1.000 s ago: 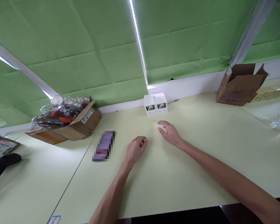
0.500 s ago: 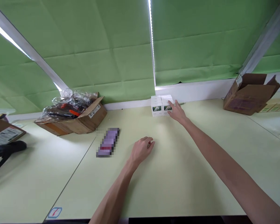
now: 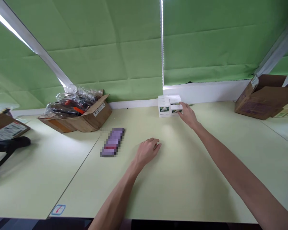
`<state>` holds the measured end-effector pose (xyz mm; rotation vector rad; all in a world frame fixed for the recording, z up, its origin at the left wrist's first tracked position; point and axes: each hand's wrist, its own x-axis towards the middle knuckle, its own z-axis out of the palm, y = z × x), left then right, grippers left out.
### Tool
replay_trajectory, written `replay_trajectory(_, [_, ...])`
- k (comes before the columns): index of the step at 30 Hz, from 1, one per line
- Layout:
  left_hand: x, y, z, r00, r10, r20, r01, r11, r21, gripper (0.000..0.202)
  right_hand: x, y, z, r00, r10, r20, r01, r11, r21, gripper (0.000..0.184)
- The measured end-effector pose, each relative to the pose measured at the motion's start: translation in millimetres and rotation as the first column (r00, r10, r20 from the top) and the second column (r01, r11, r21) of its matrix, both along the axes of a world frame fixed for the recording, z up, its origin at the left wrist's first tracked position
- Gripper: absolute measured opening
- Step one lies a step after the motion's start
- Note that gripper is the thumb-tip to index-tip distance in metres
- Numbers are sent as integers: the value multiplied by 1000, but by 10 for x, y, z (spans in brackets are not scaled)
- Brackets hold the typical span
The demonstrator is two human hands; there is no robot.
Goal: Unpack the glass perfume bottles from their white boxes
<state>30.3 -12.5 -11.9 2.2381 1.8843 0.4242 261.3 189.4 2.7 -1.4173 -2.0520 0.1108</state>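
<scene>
Our right hand (image 3: 189, 116), spread half a second ago, now pinches the front white box (image 3: 176, 111), just right of the left box row (image 3: 164, 107); the box's apparent forward shift suggests our grip holds. Our left hand (image 3: 147, 151), half-curled and empty, is nearer us than that row.

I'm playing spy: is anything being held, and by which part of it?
Yes. The right grip has a small white box by its right end. The left grip looks empty.

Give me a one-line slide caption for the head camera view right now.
Right hand at the small white boxes, left hand loosely curled nearer the pale table's front edge.
</scene>
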Motion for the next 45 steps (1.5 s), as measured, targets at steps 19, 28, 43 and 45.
replay_trajectory(19, [22, 1, -51, 975, 58, 212, -102, 975, 200, 33, 111, -757, 321, 936, 308, -172, -349, 882, -316, 34])
replay_trajectory(28, [172, -62, -24, 817, 2, 577, -29, 999, 37, 48, 69, -1125, 599, 787, 552, -275, -611, 639, -468, 32])
replay_trajectory(43, [248, -91, -45, 579, -66, 812, 86, 996, 20, 41, -216, -1426, 495, 791, 457, -407, -610, 641, -466, 47])
replay_trajectory(45, [248, -85, -48, 573, -65, 817, 51, 998, 44, 66, -233, -1434, 497, 790, 459, -407, -612, 639, -466, 46])
